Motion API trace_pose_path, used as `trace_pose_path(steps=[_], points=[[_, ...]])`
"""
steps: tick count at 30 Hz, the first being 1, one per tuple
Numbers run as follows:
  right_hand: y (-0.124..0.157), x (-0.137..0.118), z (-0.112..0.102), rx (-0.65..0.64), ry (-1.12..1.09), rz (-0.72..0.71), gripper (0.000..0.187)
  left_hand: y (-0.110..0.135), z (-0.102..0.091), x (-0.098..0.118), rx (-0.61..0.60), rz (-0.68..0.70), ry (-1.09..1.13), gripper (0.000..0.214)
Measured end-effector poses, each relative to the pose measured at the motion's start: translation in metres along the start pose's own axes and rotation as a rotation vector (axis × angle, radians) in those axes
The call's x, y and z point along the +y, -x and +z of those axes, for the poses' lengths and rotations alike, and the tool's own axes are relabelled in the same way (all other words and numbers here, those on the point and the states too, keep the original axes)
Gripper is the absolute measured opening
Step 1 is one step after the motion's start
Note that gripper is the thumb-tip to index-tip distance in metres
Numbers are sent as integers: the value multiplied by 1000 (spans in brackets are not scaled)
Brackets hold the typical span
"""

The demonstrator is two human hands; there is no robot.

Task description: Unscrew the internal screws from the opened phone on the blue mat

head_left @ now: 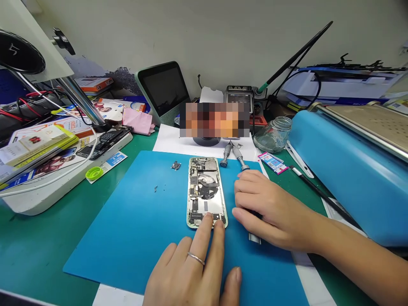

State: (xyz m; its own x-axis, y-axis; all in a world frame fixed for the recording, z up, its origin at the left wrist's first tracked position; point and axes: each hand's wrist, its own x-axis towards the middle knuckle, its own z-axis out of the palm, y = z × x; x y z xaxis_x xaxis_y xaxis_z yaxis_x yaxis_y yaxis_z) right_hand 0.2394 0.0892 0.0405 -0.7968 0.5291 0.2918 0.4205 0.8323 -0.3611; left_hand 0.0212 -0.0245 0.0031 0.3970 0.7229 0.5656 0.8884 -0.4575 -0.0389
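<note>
An opened smartphone [206, 193] lies on the blue mat [127, 238], its circuit board and inner parts exposed. My left hand [191, 272], with a ring on one finger, rests index and middle fingertips on the phone's lower end. It holds nothing; its thumb is apart. To the right of the phone, my right hand [270, 208] is closed over a dark and silver tool [255, 239], mostly hidden under the fingers. A small metal part [175, 165] and tiny screw-like pieces [156, 188] lie left of the phone. Two grey screwdrivers [234, 154] lie beyond it.
A pixelated patch covers something on a black stand [206, 140]. Behind are a screen device [165, 87] and a soldering station [239, 95]. A glass jar [273, 134] and a blue machine [350, 170] stand right. Boxes and a microscope stand [79, 102] crowd the left.
</note>
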Motion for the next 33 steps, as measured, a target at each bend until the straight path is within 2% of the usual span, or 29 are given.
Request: trace_pose_path(steps=[3,6,9,12,15,17,19,22,26,28,33], points=[[-1,1,1,5,54,6,33,-1,-1,0,0,2,2,44],[1,3,0,133,75,32,22,0,-1,1,-9,-7,5,45],[1,4,-3,333,117,193,14,0,-1,2,-30,-27,23,46],[0,2,-8,433,154,356,15,1,-1,3,-52,-38,32,48],[3,-5,-12,378,156,421,17,1,0,3,-53,-37,26,48],[9,-13,-12,263,189,407,20,1,0,2,-41,-32,23,47],[16,-21,-11,58,240,376,34,1,0,1,-30,-25,18,46],[22,-29,-9,-81,290,380,42,1,0,0,-27,-6,1,45],[20,-25,-12,-68,307,378,52,0,-1,0,-47,8,-8,43],[19,-16,-16,-25,344,433,55,-1,-2,0,-51,7,-10,44],[18,11,-22,54,437,548,43,-1,-3,0,-61,11,-24,47]])
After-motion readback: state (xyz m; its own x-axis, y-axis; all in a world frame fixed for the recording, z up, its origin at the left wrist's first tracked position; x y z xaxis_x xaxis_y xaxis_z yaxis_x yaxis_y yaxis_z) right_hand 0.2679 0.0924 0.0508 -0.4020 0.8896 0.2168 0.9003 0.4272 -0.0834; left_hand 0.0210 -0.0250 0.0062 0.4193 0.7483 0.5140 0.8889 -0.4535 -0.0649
